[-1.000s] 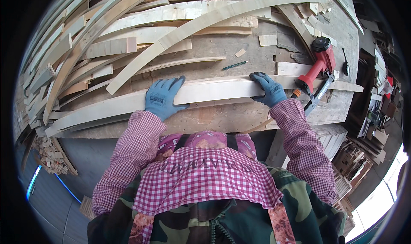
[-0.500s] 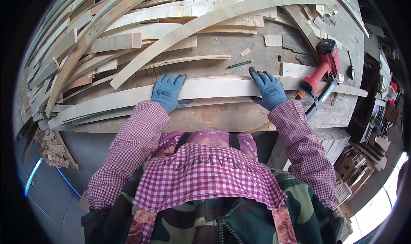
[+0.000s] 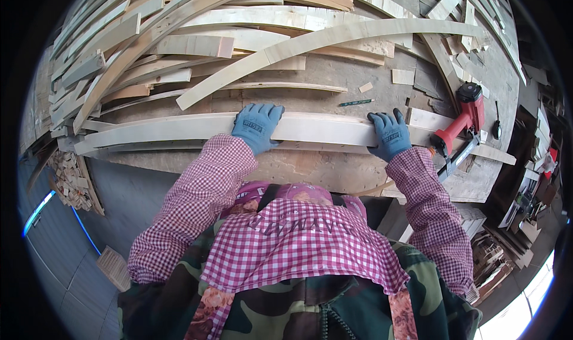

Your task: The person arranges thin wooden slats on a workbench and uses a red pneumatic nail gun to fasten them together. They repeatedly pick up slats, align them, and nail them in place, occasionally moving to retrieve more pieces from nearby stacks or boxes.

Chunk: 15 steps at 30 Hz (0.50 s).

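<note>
A long, pale, slightly curved wooden strip point(image 3: 325, 128) lies crosswise on the workbench in front of me. My left hand point(image 3: 258, 127), in a blue glove, grips it near the middle, fingers over the far edge and thumb at the near edge. Further right, my right hand point(image 3: 391, 136), gloved alike, is closed over the strip in the same way. Under its near edge shows a second pale strip point(image 3: 298, 146), partly covered. A red nail gun point(image 3: 462, 116) rests on the bench just right of my right hand. Beyond the strip lies a dark green pencil point(image 3: 356, 102).
Many curved wooden strips point(image 3: 125, 68) are heaped at the far left. One long arched strip point(image 3: 334, 39) lies across others. A small wood block point(image 3: 403, 77) and a dark, thin tool point(image 3: 497, 122) lie on the bench. Offcuts point(image 3: 68, 176) are piled below its left end.
The view has shifted and turned a little. My left hand sits slightly farther over the strip, and my right fingers are closer together. The two strips' left ends look more closely lined up.
</note>
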Each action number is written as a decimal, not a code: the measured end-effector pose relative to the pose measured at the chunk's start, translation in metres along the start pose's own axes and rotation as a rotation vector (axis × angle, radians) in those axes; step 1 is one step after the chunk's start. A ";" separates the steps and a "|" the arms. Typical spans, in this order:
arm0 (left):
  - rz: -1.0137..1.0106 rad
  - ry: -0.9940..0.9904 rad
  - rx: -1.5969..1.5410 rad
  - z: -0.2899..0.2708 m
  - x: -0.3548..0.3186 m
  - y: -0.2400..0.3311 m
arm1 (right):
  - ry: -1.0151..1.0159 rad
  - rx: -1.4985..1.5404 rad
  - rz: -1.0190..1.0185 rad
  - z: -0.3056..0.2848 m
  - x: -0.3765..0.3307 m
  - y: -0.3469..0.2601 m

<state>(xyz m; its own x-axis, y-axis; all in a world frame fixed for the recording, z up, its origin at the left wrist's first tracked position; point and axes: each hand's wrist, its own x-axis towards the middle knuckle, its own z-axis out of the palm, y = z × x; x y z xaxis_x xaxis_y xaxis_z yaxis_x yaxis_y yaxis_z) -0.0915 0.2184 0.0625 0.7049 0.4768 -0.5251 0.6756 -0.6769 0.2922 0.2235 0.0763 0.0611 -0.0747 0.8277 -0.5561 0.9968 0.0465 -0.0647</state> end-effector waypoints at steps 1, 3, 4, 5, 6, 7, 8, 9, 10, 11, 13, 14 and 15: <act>0.008 0.058 0.014 0.002 -0.004 0.000 | 0.061 0.034 0.001 0.002 -0.003 0.000; 0.014 0.143 0.044 0.004 -0.012 0.001 | 0.147 0.096 0.019 -0.006 -0.011 0.000; 0.010 0.171 0.059 0.005 -0.017 0.002 | 0.126 0.117 0.042 -0.016 -0.013 -0.003; 0.005 0.198 0.074 0.005 -0.021 0.004 | 0.106 0.139 0.065 -0.022 -0.016 -0.004; 0.013 0.230 0.084 0.002 -0.026 0.007 | 0.199 0.110 0.012 -0.020 -0.017 -0.003; 0.019 0.261 0.094 -0.001 -0.029 0.010 | 0.196 0.102 0.016 -0.019 -0.019 -0.001; 0.024 0.293 0.105 -0.006 -0.032 0.015 | 0.194 0.095 0.019 -0.020 -0.021 0.000; 0.017 0.325 0.119 -0.010 -0.037 0.016 | 0.196 0.088 0.011 -0.020 -0.021 -0.001; 0.052 0.278 0.106 -0.018 -0.042 0.014 | 0.225 0.085 0.006 -0.020 -0.023 -0.004; 0.028 0.147 0.030 -0.029 -0.041 0.012 | 0.287 0.069 -0.022 -0.014 -0.026 0.000; -0.080 -0.111 -0.115 -0.060 -0.040 0.001 | 0.304 0.086 -0.012 -0.011 -0.032 -0.001; -0.099 -0.108 -0.120 -0.055 -0.042 -0.006 | 0.328 0.084 -0.024 -0.009 -0.032 -0.001; -0.116 -0.107 -0.115 -0.048 -0.040 -0.014 | 0.351 0.083 -0.026 -0.006 -0.034 -0.001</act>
<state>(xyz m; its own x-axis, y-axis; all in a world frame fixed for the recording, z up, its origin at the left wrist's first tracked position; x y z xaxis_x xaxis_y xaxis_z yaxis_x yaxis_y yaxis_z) -0.1184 0.2359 0.1181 0.5977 0.4817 -0.6409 0.7758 -0.5491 0.3108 0.2252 0.0518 0.0849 -0.0719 0.9691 -0.2359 0.9880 0.0369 -0.1498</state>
